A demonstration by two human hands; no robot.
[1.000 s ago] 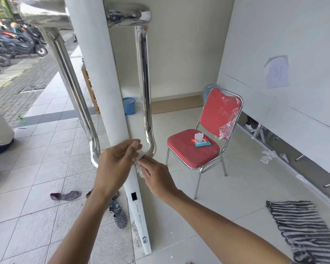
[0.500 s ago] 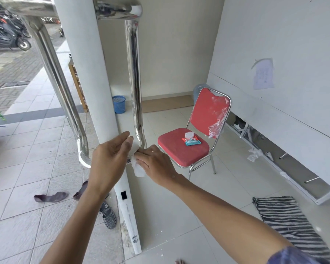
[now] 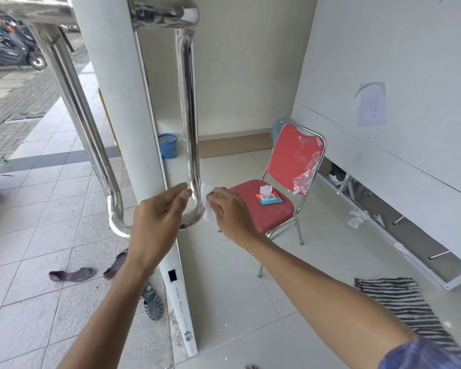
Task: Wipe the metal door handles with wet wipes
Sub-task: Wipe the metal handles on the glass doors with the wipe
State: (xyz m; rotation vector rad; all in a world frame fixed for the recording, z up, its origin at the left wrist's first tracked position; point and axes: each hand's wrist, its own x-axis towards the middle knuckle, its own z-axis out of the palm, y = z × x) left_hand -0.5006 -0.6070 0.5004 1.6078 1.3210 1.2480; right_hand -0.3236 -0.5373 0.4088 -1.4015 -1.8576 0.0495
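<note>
Wipe [image 3: 206,202] sits pinched in your right hand [image 3: 228,211], pressed against the door handle [image 3: 190,129]. Your left hand [image 3: 157,222] hovers beside it, fingers relaxed, holding nothing.

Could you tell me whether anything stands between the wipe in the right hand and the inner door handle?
Nothing visible does. The right hand holds the wet wipe right beside the lower bend of the inner handle; the left hand is open on the handle's other side.

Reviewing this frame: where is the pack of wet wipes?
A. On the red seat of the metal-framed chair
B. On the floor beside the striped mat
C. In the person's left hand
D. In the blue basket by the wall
A. The teal and red wet-wipe pack, its flip lid open, lies on the seat of the red padded chair with the chrome frame; the right hand holds only a single white wipe.
</note>
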